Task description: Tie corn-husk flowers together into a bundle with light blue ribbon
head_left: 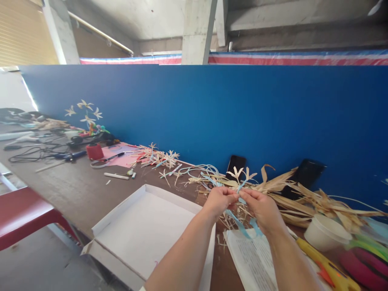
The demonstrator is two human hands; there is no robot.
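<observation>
My left hand (218,201) and my right hand (263,208) meet in front of me above the brown table (75,190). Both pinch a light blue strip (242,226) whose ends hang down below the hands. Another bit of blue strip sticks up between the fingertips. Just behind the hands lies a pile of dried straw-coloured leaves (303,198) and small straw flowers (239,173).
A white shallow cardboard box lid (145,230) lies left of my arms. A printed sheet (251,258), a white cup (325,232) and a yellow tool (327,268) lie at right. Two dark phones (235,165) lean on the blue partition (212,113). A red spool (94,151) and cables lie far left.
</observation>
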